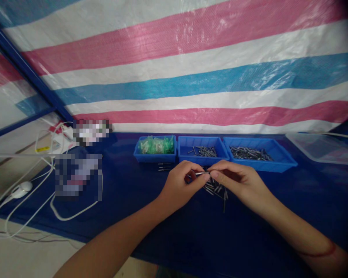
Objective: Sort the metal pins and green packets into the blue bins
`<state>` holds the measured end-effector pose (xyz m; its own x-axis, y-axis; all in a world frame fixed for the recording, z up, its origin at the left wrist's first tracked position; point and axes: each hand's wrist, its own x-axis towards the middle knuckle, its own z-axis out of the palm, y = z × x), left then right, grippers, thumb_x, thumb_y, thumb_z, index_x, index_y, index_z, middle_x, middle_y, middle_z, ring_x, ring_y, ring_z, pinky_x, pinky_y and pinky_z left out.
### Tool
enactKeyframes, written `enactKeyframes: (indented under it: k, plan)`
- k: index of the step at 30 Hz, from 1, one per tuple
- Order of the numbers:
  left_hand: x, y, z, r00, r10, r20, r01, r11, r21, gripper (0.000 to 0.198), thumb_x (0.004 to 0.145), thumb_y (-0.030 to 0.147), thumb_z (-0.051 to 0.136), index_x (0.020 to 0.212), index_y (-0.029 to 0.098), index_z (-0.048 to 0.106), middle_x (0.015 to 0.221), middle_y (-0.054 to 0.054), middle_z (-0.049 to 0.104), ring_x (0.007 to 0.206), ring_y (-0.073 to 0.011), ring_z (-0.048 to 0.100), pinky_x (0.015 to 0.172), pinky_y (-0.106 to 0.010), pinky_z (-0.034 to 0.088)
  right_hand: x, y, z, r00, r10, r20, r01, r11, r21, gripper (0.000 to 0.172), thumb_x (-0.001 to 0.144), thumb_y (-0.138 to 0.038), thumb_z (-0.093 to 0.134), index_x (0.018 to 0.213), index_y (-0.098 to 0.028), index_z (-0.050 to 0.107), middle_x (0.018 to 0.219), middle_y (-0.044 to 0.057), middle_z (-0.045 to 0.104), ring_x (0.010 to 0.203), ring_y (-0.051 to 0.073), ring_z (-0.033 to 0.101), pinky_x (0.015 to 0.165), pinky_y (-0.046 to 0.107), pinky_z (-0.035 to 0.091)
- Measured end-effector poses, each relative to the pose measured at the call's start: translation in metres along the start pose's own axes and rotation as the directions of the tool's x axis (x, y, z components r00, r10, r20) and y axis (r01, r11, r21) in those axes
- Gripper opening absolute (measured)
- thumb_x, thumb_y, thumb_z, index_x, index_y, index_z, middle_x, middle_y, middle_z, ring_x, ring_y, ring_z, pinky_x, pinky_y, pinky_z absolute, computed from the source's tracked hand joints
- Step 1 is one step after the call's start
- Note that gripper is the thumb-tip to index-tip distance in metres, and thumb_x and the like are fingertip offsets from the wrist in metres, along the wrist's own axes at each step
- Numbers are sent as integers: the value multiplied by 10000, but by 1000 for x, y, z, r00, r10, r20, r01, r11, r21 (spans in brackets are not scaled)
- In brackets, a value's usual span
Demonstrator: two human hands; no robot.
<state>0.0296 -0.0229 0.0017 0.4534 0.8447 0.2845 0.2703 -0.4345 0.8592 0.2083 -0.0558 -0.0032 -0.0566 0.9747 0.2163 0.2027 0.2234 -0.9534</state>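
Observation:
My left hand (181,180) is closed in a pinch on a thin, shiny metal rod (201,173). The fingertips of my right hand (243,183) are pressed together at the rod's right end, beside the left fingertips. What kind of part the rod is, I cannot make out. Below the hands lies a loose pile of similar slim metal rods (216,188) on the dark blue table (191,239), partly hidden by the fingers. Several more rods (164,166) are laid out left of my left hand, in front of the bins.
Behind the hands stand a blue bin (155,158) of green plastic packets, a middle bin (188,158) and a right bin (266,166) with metal rods. A clear plastic lid (321,148) lies far right. White cables (50,170) and blurred items crowd the left. A striped sheet (191,85) hangs behind.

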Motion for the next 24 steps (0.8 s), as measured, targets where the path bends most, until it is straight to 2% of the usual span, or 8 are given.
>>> enactKeyframes:
  k: [4, 7, 9, 11, 13, 16, 20, 24]
  plan:
    - [1, 2, -3, 999, 48, -2, -48, 993, 111, 216, 869, 379, 573, 882, 169, 623, 851, -32, 642, 777, -145, 573, 723, -268, 447, 1, 2, -3, 999, -51, -12, 49, 990, -130, 219, 839, -430, 595, 803, -228, 671, 801, 22, 667, 749, 176, 617, 651, 292, 493]
    - [2, -2, -7, 997, 72, 9, -69, 909, 411, 224, 866, 393, 574, 964, 204, 644, 973, -41, 656, 959, -212, 547, 868, -368, 405, 6, 9, -20, 974, -147, -171, 81, 935, -344, 233, 860, -431, 563, 800, -229, 661, 813, 30, 656, 736, 182, 594, 650, 308, 458]
    - [1, -6, -10, 998, 58, 24, -60, 788, 613, 250, 860, 403, 574, 1028, 232, 649, 1075, -52, 627, 1050, -259, 499, 884, -422, 379, 11, 16, -38, 931, -209, -298, 34, 865, -501, 249, 867, -438, 547, 826, -220, 658, 823, 53, 660, 718, 194, 577, 648, 327, 429]
    - [0, -9, -13, 999, 22, 45, -48, 682, 730, 276, 868, 398, 556, 1078, 240, 641, 1130, -69, 594, 1071, -282, 477, 849, -432, 387, 16, 23, -58, 896, -237, -376, -61, 772, -632, 278, 877, -447, 525, 847, -203, 654, 797, 81, 652, 687, 203, 559, 647, 343, 402]
    - [-2, -11, -14, 998, -17, 63, -39, 619, 784, 292, 878, 388, 537, 1105, 231, 633, 1138, -82, 581, 1063, -287, 476, 821, -425, 402, 21, 30, -75, 887, -242, -394, -137, 676, -724, 307, 886, -457, 499, 874, -192, 654, 812, 116, 642, 709, 230, 558, 651, 361, 384]
    - [-4, -11, -14, 995, -63, 73, -24, 575, 818, 302, 895, 380, 508, 1124, 224, 628, 1134, -92, 577, 1043, -289, 487, 807, -423, 418, 25, 38, -88, 870, -262, -418, -181, 619, -764, 332, 879, -469, 494, 968, -187, 644, 888, 157, 633, 783, 284, 557, 677, 392, 383]
    - [-3, -9, -15, 991, -95, 98, -30, 549, 835, 288, 921, 339, 470, 1137, 220, 618, 1131, -94, 576, 1020, -270, 507, 802, -400, 440, 24, 36, -81, 868, -324, -376, -129, 583, -802, 320, 878, -443, 501, 1025, -188, 628, 983, 167, 631, 840, 305, 562, 742, 428, 407]
    - [-1, -8, -17, 981, -105, 166, -83, 544, 835, 261, 934, 300, 460, 1106, 198, 628, 1079, -89, 582, 990, -237, 524, 840, -372, 455, 20, 27, -57, 850, -462, -254, 43, 541, -840, 203, 866, -354, 533, 922, -200, 654, 937, 112, 646, 851, 272, 579, 797, 422, 435]
